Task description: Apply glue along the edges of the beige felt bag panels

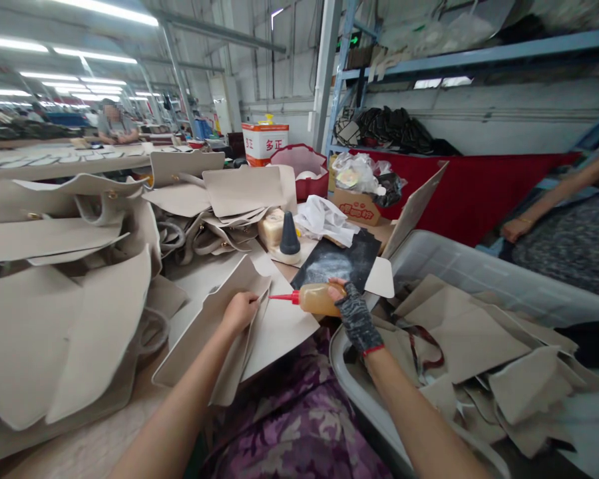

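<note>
In the middle of the head view lies a beige bag panel (207, 326) with folded layers. My left hand (241, 311) pinches its upper right edge, fingers closed on the layers. My right hand (350, 307), in a grey fingerless glove, is wrapped round a glue bottle (318, 299) of amber liquid. The bottle lies level, and its red nozzle points left, the tip at the panel's edge beside my left fingers. Whether glue is coming out is too small to tell. Under the panel is a pale flat sheet (284, 326).
Stacked beige bag pieces (30, 332) cover the left side. A dark cone-topped container (290, 239) and a black sheet (329, 263) lie beyond my hands. On the right stands a plastic bin (429, 249) of beige pieces, with another person's arm (554, 199) beside it.
</note>
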Motion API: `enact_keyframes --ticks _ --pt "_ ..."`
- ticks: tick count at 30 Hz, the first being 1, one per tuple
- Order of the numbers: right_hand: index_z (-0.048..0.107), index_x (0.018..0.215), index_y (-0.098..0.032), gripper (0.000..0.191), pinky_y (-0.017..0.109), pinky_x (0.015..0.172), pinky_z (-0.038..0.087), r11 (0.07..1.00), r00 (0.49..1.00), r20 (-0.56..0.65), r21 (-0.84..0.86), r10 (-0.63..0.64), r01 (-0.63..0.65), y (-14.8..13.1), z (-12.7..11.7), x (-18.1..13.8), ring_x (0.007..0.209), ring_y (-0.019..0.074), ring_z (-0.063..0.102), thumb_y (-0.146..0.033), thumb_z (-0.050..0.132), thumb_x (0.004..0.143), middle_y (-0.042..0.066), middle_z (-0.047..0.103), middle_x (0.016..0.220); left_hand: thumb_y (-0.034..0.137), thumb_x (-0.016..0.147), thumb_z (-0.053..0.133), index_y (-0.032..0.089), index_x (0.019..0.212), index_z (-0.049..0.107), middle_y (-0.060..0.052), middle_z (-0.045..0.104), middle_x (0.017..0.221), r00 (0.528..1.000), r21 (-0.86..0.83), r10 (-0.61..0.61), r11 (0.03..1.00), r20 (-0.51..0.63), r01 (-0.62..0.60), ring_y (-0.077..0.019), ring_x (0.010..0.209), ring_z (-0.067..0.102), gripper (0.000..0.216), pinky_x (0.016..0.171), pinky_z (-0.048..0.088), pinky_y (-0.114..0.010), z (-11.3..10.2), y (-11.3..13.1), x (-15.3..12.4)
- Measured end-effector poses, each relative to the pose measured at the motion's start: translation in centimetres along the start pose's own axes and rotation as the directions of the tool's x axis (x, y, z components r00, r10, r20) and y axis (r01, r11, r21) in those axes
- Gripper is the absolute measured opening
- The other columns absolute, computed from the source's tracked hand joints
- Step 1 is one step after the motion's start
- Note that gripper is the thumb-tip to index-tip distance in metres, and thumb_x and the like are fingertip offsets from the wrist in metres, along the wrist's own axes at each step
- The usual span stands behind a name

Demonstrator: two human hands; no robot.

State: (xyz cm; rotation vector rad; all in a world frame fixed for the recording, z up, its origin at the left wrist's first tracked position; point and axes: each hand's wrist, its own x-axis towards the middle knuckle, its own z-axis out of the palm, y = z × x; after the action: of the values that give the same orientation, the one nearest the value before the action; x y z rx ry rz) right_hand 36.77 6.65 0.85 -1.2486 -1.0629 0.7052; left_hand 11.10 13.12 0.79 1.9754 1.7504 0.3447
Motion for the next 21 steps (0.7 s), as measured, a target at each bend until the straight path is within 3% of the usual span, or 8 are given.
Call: enact_keyframes --ticks 6,11,15,21 --pt "0.066 0.096 -0.022 0.031 0.044 0.096 0.045 0.998 0.999 0.025 -0.046 -0.04 0.041 -1.5 1.1 0.3 0.094 0.0253 0.059 -0.042 0.068 0.073 0.008 0.067 0.101 0.019 0.079 0.057 0.011 0.086 0.076 -0.004 0.071 0.071 0.999 -0.151 -0.045 0.988 -0.014 0.042 -0.0192 0.069 0.063 0.022 0.06 0.041 -0.025 0.7 -0.7 0.3" --pt "0.063 0.103 -0.021 0.035 0.041 0.086 0.051 0.989 0.997 0.068 0.14 0.029 -0.038 -2.9 0.6 1.4 0.093 0.0241 0.061 -0.047 0.056 0.08 0.007 0.066 0.099 0.019 0.077 0.059 0.013 0.081 0.075 -0.001 0.07 0.068 0.999 -0.224 -0.046 0.974 -0.025 0.039 -0.0181 0.069 0.061 0.018 0.061 0.041 -0.024 0.8 -1.0 0.6" --pt "0.064 0.094 -0.02 0.03 0.041 0.088 0.049 1.0 1.0 -0.011 0.024 -0.008 0.008 -1.8 1.4 1.8 0.09 0.0234 0.06 -0.039 0.067 0.071 0.008 0.066 0.098 0.019 0.078 0.058 0.012 0.08 0.075 -0.002 0.069 0.069 0.999 -0.242 -0.047 0.97 -0.022 0.04 -0.0178 0.068 0.061 0.019 0.061 0.04 -0.024 0.8 -1.2 0.9" --pt "0.062 0.085 -0.022 0.017 0.04 0.09 0.044 0.984 0.992 0.039 -0.127 -0.118 0.122 -1.0 2.3 0.8 0.089 0.0239 0.058 -0.036 0.063 0.076 0.005 0.065 0.084 0.019 0.075 0.058 0.014 0.084 0.076 -0.003 0.07 0.07 0.997 -0.241 -0.066 0.969 -0.026 0.058 -0.0195 0.071 0.063 0.021 0.061 0.04 -0.025 1.2 -1.6 1.2"
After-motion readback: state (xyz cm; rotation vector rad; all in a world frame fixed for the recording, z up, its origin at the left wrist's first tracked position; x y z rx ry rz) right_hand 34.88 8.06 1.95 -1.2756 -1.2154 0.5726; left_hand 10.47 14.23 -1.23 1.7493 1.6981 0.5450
